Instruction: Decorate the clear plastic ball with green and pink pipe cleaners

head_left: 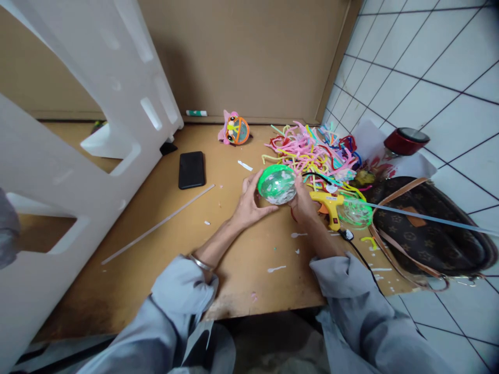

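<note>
Between both hands, above the wooden table, is a clear plastic ball [277,186] with a bright green fuzzy rim along its upper left. My left hand [249,200] grips its left side, fingers behind and thumb below. On the right side my right hand [303,200] closes on it, with most fingers hidden. Just right of that hand lies a yellow glue gun [330,203] with a long clear glue stick [409,212] sticking out of its back. Behind the glue gun sits a second clear, green-trimmed piece [355,212].
A heap of coloured pipe cleaners [307,150] lies at the back right. Beside it are a brown patterned handbag [429,228] and a red-lidded jar [405,141]. A decorated ball figure [237,129], black phone-like slab [192,170] and loose glue stick [158,224] lie left. A white plastic panel [128,104] stands left.
</note>
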A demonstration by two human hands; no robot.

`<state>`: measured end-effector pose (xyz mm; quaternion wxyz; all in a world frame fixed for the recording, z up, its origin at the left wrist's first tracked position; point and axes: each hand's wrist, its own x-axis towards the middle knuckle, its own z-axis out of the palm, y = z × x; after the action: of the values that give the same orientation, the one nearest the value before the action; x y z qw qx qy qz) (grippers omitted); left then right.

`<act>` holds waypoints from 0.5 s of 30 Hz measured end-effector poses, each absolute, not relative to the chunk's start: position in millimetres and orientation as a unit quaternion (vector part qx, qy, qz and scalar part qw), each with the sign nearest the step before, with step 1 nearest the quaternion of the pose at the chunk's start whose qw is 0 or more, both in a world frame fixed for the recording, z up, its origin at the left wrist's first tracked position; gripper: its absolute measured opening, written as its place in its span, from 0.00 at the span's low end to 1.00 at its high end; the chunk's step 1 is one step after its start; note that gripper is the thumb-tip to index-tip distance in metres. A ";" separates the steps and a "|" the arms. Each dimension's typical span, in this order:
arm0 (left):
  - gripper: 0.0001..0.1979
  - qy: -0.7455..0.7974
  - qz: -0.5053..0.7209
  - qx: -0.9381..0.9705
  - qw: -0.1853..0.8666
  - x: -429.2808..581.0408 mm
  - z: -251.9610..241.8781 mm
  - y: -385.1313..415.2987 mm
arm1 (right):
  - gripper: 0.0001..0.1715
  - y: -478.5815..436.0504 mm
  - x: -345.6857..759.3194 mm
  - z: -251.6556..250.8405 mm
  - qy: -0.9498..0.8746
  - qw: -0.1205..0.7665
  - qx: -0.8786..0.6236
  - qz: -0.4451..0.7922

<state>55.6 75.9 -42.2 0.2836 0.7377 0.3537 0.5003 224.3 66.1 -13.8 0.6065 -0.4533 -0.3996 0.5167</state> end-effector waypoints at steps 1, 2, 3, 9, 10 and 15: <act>0.52 0.342 0.505 0.737 0.291 55.6 -43.5 76.6 | 0.40 67.3 225.5 -13.3 -0.373 0.609 -0.452 0.535; 0.48 0.330 0.511 0.734 0.302 55.8 -45.0 77.5 | 0.41 68.3 226.9 -12.7 -0.353 0.605 -0.453 0.552; 0.46 0.320 0.518 0.728 0.314 56.2 -46.5 78.3 | 0.42 69.0 228.3 -12.1 -0.339 0.596 -0.455 0.567; 0.39 0.292 0.544 0.699 0.361 59.5 -52.6 81.1 | 0.47 68.3 232.1 -10.3 -0.330 0.564 -0.477 0.587; 0.39 0.290 0.544 0.696 0.369 59.6 -53.1 81.2 | 0.48 68.2 231.8 -11.4 -0.334 0.564 -0.482 0.581; 0.45 0.301 0.522 0.713 0.358 55.1 -53.1 81.2 | 0.50 72.5 233.0 -24.0 -0.387 0.585 -0.495 0.513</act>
<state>55.1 81.2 -53.1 0.3577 0.7135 0.3008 0.5220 233.0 72.5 -24.0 0.5846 -0.4948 -0.3874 0.5132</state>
